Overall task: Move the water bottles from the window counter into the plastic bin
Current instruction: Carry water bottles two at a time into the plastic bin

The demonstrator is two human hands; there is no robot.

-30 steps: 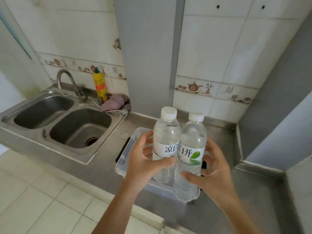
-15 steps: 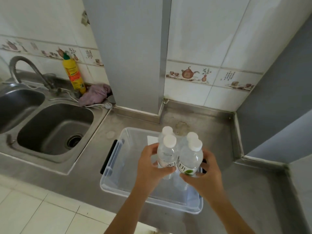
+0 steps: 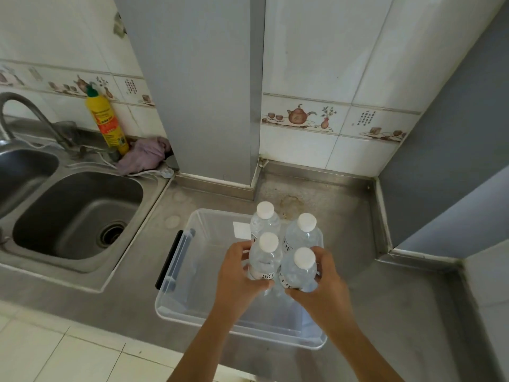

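Note:
A clear plastic bin with a black handle sits on the steel counter. Two white-capped water bottles stand upright at its far right: one at the back left and one at the back right. My left hand is wrapped around a third bottle, and my right hand around a fourth bottle. Both held bottles are upright, side by side, inside the bin just in front of the standing pair. Their bases are hidden by my hands.
A double steel sink with a tap lies to the left. A yellow detergent bottle and a purple rag sit behind it. A grey pillar and tiled walls close in the counter.
Both hands have lowered the two held bottles from above the bin down into it, next to the standing pair. The view has tilted downward and closer.

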